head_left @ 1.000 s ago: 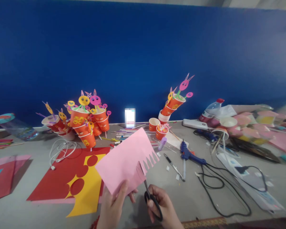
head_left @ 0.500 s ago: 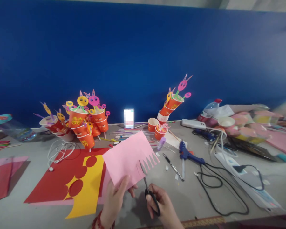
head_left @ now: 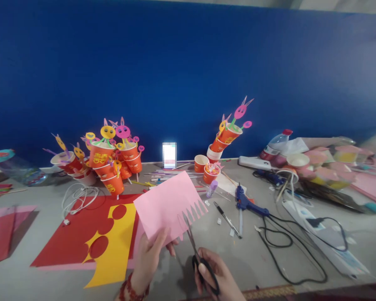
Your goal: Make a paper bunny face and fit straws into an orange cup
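A sheet of pink paper (head_left: 164,202) is tilted up above the table, its right edge cut into several pointed teeth. My left hand (head_left: 153,255) grips its lower edge, thumb on top and fingers partly hidden beneath. In my right hand (head_left: 217,267) are black-handled scissors (head_left: 196,251), fingers in the loops. The blades reach the paper's lower right part, just below the cut teeth, and stand slightly apart. Left of my hands, yellow paper (head_left: 119,251) with round holes lies on red paper (head_left: 65,238).
To the right lie a pen (head_left: 228,219), a blue glue gun (head_left: 249,203) with a looping cord, and a power strip (head_left: 326,242). Decorated red paper cups (head_left: 102,154) stand at back left, with more cups (head_left: 224,140) at back right. A glue stick (head_left: 212,189) stands behind the paper.
The scissors have drawn back slightly down and right, and their handles have spread apart. The pink paper has shifted a little left in my left hand.
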The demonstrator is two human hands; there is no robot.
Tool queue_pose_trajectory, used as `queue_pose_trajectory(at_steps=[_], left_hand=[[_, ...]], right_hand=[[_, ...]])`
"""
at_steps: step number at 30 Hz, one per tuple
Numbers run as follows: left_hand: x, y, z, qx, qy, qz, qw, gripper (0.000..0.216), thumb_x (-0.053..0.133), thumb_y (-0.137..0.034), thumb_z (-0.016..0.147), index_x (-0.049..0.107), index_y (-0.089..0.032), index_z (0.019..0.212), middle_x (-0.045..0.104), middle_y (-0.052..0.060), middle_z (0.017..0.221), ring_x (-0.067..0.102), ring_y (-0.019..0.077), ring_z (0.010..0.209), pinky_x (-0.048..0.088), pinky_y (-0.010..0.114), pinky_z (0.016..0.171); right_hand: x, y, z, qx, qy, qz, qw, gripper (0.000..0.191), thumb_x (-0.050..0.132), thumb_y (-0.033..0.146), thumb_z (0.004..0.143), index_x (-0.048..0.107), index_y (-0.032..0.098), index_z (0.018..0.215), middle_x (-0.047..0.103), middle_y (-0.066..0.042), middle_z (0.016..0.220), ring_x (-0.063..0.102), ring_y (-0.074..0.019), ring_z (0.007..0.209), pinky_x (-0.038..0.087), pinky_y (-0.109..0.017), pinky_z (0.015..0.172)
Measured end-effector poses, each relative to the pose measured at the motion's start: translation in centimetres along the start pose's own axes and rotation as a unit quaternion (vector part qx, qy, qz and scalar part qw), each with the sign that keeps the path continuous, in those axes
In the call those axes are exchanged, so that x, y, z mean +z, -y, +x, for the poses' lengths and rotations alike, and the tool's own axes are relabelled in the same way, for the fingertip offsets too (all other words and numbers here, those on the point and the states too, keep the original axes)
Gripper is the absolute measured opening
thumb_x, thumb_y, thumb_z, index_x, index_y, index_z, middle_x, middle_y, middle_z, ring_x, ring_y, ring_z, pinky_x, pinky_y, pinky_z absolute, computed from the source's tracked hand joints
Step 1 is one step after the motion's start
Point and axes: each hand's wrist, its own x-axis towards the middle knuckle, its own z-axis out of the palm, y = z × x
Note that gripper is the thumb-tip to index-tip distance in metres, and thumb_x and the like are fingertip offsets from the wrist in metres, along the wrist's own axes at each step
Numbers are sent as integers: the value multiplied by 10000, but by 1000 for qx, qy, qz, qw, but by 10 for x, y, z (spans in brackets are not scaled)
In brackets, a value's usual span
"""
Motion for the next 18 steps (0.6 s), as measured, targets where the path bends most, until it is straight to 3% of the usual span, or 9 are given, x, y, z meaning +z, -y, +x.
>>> queue_pose_trajectory(at_steps=[5,12,18], left_hand=[[-2,-1,-2,31,-1,-15,999,433,553,-396,918,711,-195,567,716,28,563,717,214,685,583,277,753],[0,-2,-7,70,-4,31,997,446,512,-422,939,743,-215,618,735,32,584,731,214,689,588,278,813],[-1,-2,-8,116,-4,70,991,503,451,-465,959,749,-263,607,739,30,575,730,197,634,596,264,792]], right_hand=[[3,6,-8,3,13,11,1000,599,617,770,740,417,210,806,590,39,505,244,-20,303,140,-175,326],[12,6,1,-12,-10,25,1000,616,627,785,714,438,201,770,549,42,484,315,-34,330,152,-179,349],[14,10,2,-11,-11,20,1000,588,626,760,739,434,205,770,569,43,487,253,-17,298,147,-170,320]])
